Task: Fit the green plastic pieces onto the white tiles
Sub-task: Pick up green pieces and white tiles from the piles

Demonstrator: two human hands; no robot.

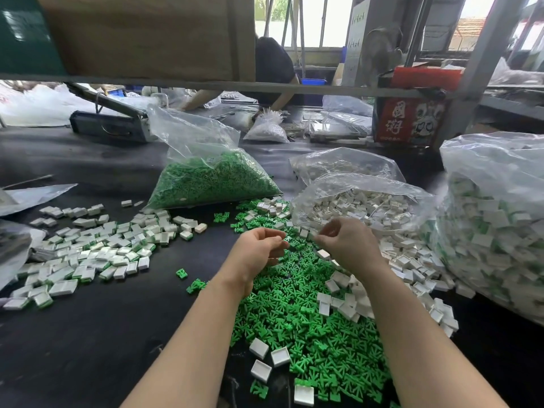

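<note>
Directly under both hands, green plastic pieces [297,325] heaped on black table [103,334], loose white tiles [347,301] mixed in. Left hand [259,248] curled, pinching something small, cannot tell what. Right hand [344,242] likewise, fingertips together. Fitted tiles [88,254] spread well left. Bags behind: green bag [212,181], tile bag [368,207].

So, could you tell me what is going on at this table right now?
A person is fitting green pieces onto white tiles at a black table. Both hands are raised over the loose green pile: the left hand is curled around something small that is hard to make out, and the right hand pinches a small piece. A heap of finished tiles lies to the left. Bags of green pieces and white tiles sit behind.
</note>
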